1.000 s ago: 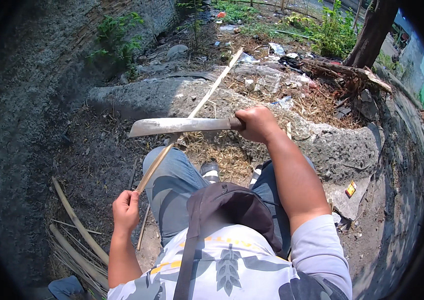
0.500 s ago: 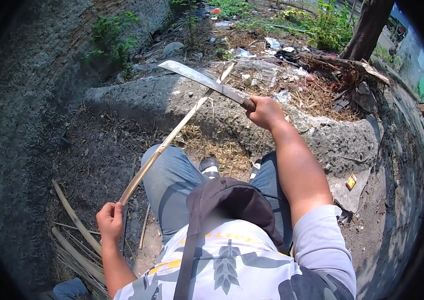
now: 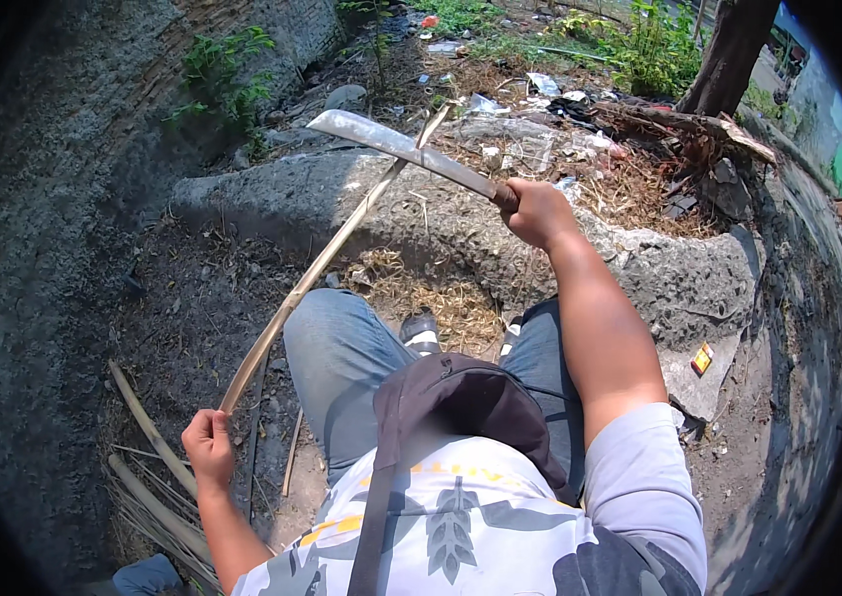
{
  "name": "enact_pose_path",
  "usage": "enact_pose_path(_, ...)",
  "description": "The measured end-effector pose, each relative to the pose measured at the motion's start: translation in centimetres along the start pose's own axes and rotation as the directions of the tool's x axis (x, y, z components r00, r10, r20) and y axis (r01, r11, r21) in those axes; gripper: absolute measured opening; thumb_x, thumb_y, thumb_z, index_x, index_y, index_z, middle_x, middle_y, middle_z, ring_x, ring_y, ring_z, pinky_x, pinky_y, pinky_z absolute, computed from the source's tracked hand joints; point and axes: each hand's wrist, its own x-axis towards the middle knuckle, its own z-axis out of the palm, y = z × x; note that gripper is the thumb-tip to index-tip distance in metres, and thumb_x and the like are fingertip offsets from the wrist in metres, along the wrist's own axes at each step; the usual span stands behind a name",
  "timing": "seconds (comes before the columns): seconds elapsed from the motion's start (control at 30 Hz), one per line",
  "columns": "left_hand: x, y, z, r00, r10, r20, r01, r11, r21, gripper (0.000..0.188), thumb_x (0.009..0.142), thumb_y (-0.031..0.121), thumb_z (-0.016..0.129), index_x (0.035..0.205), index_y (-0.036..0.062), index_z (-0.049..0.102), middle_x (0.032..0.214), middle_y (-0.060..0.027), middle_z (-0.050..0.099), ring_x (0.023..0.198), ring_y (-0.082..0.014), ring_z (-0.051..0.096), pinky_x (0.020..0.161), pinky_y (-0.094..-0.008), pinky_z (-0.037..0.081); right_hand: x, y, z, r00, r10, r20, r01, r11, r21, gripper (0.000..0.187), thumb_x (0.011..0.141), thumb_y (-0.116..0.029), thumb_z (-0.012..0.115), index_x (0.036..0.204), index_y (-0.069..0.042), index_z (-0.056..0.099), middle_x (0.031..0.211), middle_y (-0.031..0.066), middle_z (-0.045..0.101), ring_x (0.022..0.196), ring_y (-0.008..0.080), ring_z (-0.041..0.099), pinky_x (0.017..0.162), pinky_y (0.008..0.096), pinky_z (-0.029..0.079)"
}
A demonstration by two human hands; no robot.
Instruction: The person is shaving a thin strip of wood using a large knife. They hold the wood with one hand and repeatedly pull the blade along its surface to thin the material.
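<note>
Nearest, at six o'clock, lie the white and grey patterned shirt (image 3: 530,536) and, just above it, a dark bag (image 3: 475,402) on a strap. At eight o'clock the left hand (image 3: 208,443) is closed around the near end of a long, pale stick (image 3: 326,253), thumb on top. Beyond that hand, also towards eight, a pile of longer strips (image 3: 153,497) lies on the ground beside the wall. The stick slants up past the bent left knee (image 3: 336,333) to its far end at twelve o'clock. Just past three o'clock a small yellow and red packet (image 3: 703,359) rests on a flat grey piece. The right hand (image 3: 540,213), at two o'clock, is wrapped firmly around the handle of a big knife (image 3: 366,134). Its blade points towards eleven and crosses over the stick close to the far end. Behind, a rough concrete ledge (image 3: 272,194) runs across. Farther still stand a leafy plant (image 3: 227,65) at eleven and a tree trunk (image 3: 732,60) at two.
</note>
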Motion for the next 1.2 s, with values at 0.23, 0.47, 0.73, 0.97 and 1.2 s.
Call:
enact_pose_path(0.23, -0.2, 1.5, 0.1, 0.998, -0.056, -0.01, 0.056, 0.992, 0.11, 0.033, 0.105, 0.023, 0.063, 0.082, -0.0005, 0.065, 0.062, 0.0022, 0.052, 0.06, -0.006, 0.044, 0.054, -0.0269, 0.036, -1.0, -1.3, -0.4, 0.987, 0.152, 0.055, -0.151, 0.988, -0.026, 0.017, 0.084, -0.027, 0.072, 0.098, -0.016, 0.072, 0.094, 0.0163, 0.075, 0.092, 0.0402, 0.07, 0.079, 0.0507, 0.054)
enact_pose_path(0.47, -0.1, 1.1, 1.5, 1.0, -0.024, 0.002, 0.024, 0.998, 0.055, 0.033, 0.105, 0.023, 0.063, 0.083, -0.0006, 0.064, 0.061, 0.0005, 0.052, 0.06, -0.0071, 0.045, 0.054, -0.0287, 0.037, 0.0, 1.9, 1.4, 0.908, 0.005, 0.418, -0.294, 0.717, 0.632, 0.031, 0.086, -0.031, 0.082, 0.085, -0.008, 0.061, 0.069, 0.0002, 0.059, 0.059, 0.0118, 0.055, 0.053, 0.0305, 0.043)
enact_pose_path(0.73, 1.9, 4.3, 4.5, 0.993, 0.017, -0.116, -0.004, 0.993, 0.118, 0.025, 0.103, 0.02, 0.065, 0.087, 0.001, 0.069, 0.063, -0.0067, 0.059, 0.056, -0.0148, 0.053, 0.055, -0.0319, 0.042, -1.2, -0.9, 0.2, 0.983, -0.028, 0.183, -0.038, 0.938, 0.344, 0.039, 0.085, -0.038, 0.086, 0.085, -0.007, 0.063, 0.071, 0.0034, 0.062, 0.063, 0.0161, 0.057, 0.062, 0.0345, 0.048)
enact_pose_path(0.97, 2.4, 5.9, 6.7, 0.965, 0.152, -0.213, -0.104, 0.97, 0.222, 0.02, 0.101, 0.018, 0.066, 0.089, 0.003, 0.069, 0.068, -0.0124, 0.063, 0.058, -0.0252, 0.059, 0.057, -0.0363, 0.046, -1.8, -2.9, 1.6, 0.923, -0.371, 0.099, 0.379, 0.923, -0.075, 0.034, 0.084, -0.042, 0.082, 0.094, -0.012, 0.069, 0.086, 0.0145, 0.073, 0.081, 0.0336, 0.071, 0.073, 0.0448, 0.055)
enact_pose_path(1.2, 1.2, 6.0, 4.9, 0.977, 0.165, -0.135, -0.135, 0.969, 0.205, 0.02, 0.099, 0.018, 0.069, 0.086, 0.0032, 0.068, 0.07, -0.0125, 0.065, 0.062, -0.0288, 0.063, 0.059, -0.0373, 0.047, 0.1, 1.0, 1.0, 0.997, 0.028, 0.071, -0.036, 0.993, 0.116, 0.03, 0.087, -0.039, 0.08, 0.102, -0.014, 0.074, 0.086, 0.015, 0.074, 0.078, 0.0325, 0.07, 0.073, 0.0428, 0.054)
